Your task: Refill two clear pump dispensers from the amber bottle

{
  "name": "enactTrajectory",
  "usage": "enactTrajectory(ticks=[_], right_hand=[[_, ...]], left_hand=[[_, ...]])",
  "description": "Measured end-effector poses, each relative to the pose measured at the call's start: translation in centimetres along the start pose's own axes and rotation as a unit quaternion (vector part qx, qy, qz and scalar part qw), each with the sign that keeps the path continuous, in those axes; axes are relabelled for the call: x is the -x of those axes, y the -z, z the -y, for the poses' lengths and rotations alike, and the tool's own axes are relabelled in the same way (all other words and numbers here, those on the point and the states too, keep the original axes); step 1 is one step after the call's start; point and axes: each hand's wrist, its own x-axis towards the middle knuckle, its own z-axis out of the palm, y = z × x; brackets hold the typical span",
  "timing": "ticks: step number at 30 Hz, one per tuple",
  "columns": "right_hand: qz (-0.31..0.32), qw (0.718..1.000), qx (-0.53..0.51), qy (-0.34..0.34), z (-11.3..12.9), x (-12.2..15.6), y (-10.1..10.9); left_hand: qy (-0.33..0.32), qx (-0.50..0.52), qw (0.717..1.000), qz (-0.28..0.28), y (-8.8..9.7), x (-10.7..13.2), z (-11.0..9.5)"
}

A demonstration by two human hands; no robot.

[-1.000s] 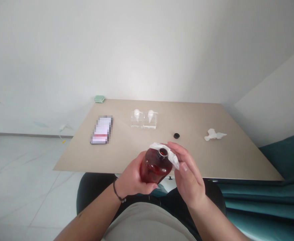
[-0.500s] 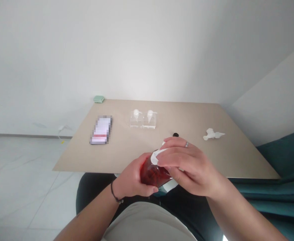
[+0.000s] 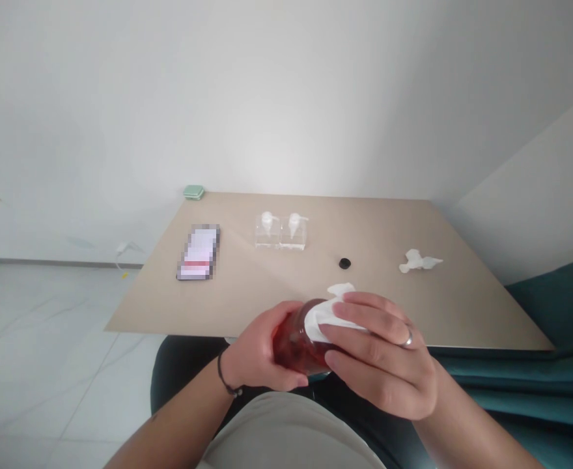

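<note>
Bottle (image 3: 293, 345) in left hand (image 3: 252, 348) | tissue (image 3: 328, 322) under right hand (image 3: 381, 355) | phone (image 3: 198, 253) screen pixelated

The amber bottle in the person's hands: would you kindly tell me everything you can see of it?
The amber bottle is glossy and reddish-brown, its material unclear. It sits tilted, upper end toward the right. The left hand grips its rounded body; the right hand presses a white tissue over that end, hiding neck and mouth.
</note>
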Motion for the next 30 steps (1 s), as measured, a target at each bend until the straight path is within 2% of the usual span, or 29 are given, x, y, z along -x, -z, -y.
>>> enactTrajectory(ticks=[3,6,8,11,13,17,19,21,23,26,28,30], right_hand=[[0.008,0.994,-0.094,-0.063,0.5,0.0,0.8],[0.008,0.968,-0.224,-0.110,0.6,-0.7,1.1],[-0.003,0.938,-0.319,-0.134,0.4,-1.2,0.9],[-0.036,0.877,-0.442,-0.186,0.2,-1.5,0.2],[-0.065,0.834,-0.488,-0.249,0.3,-1.4,-0.2],[-0.098,0.746,-0.528,-0.393,0.8,-0.7,-0.1],[-0.105,0.726,-0.524,-0.433,1.3,-0.4,0.3],[-0.110,0.732,-0.495,-0.455,2.0,0.0,0.4],[-0.107,0.761,-0.444,-0.461,2.8,0.3,0.2],[-0.084,0.838,-0.327,-0.428,3.9,0.8,-0.7],[-0.060,0.892,-0.240,-0.379,4.3,1.1,-1.3],[-0.037,0.930,-0.163,-0.329,4.3,1.1,-1.8]], left_hand=[[0.038,0.035,0.994,0.092,0.5,-0.3,-0.7],[0.093,0.078,0.979,0.166,0.6,-0.8,-1.1],[0.116,0.117,0.964,0.208,0.4,-1.1,-0.8],[0.115,0.152,0.950,0.246,0.0,-1.3,-0.2],[0.097,0.155,0.954,0.236,-0.2,-1.3,-0.1],[0.026,0.160,0.974,0.158,-0.5,-1.4,-1.3],[-0.022,0.164,0.981,0.103,-0.6,-1.4,-1.9],[-0.058,0.158,0.985,0.047,-0.7,-1.5,-2.0],[-0.078,0.138,0.987,-0.003,-1.0,-1.5,-1.8],[-0.085,0.122,0.987,-0.055,-1.7,-1.5,-1.1],[-0.078,0.137,0.985,-0.066,-2.4,-1.5,-0.9],[-0.067,0.148,0.984,-0.069,-2.9,-1.4,-1.0]])
